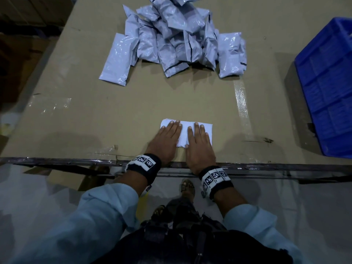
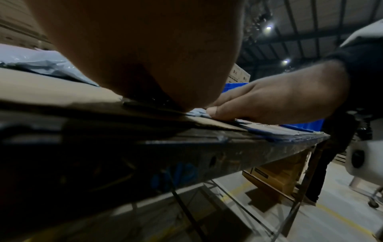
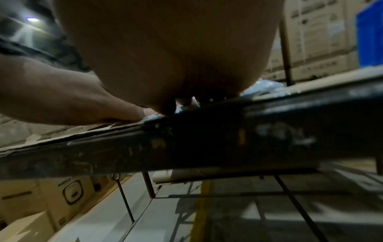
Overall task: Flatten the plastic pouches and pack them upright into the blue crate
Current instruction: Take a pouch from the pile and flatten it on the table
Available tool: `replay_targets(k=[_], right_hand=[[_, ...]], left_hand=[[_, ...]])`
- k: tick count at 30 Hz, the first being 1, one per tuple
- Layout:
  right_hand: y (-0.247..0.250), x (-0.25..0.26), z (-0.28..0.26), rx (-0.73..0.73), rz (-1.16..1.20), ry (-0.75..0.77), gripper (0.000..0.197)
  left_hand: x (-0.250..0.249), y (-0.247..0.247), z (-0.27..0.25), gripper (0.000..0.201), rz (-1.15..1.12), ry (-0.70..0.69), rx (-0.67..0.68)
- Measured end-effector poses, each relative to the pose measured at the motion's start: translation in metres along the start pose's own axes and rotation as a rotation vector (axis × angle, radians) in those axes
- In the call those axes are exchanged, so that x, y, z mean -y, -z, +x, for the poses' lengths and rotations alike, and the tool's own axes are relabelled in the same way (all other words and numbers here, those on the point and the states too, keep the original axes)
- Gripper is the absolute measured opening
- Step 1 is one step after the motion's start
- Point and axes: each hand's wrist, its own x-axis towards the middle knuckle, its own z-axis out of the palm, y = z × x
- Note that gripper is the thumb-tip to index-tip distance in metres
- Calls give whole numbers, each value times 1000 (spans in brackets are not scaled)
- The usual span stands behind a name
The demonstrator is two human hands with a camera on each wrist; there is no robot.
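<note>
A flat white plastic pouch (image 1: 206, 128) lies near the front edge of the cardboard-covered table (image 1: 95, 115). Both my hands lie on it side by side, palms down, fingers straight. My left hand (image 1: 167, 138) covers its left part and my right hand (image 1: 198, 145) its middle. A pile of several grey-white pouches (image 1: 177, 35) sits at the far middle of the table. The blue crate (image 1: 327, 88) stands at the right edge. In the left wrist view, my right hand (image 2: 269, 101) presses the pouch (image 2: 196, 113) flat, and the crate (image 2: 234, 86) shows behind it.
Clear tape strips (image 1: 242, 100) cross the cardboard to the right of my hands. The table's dark metal front edge (image 1: 76, 161) runs just under my wrists. Cardboard boxes (image 3: 315, 41) are stacked beyond the table and more boxes (image 2: 277, 178) sit on the floor below.
</note>
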Motion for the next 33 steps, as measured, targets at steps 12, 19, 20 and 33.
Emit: replay_targets(k=[12, 19, 20, 33], right_hand=[[1, -21, -3, -74, 25, -98, 72], [5, -1, 9, 18, -79, -126, 72], [4, 0, 9, 14, -80, -89, 71], [3, -29, 6, -1, -67, -12, 75]], left_hand=[[9, 5, -19, 75, 83, 162, -48], [-5, 22, 5, 66, 130, 196, -49], [-5, 19, 9, 62, 106, 146, -44], [26, 5, 3, 92, -5, 53, 69]])
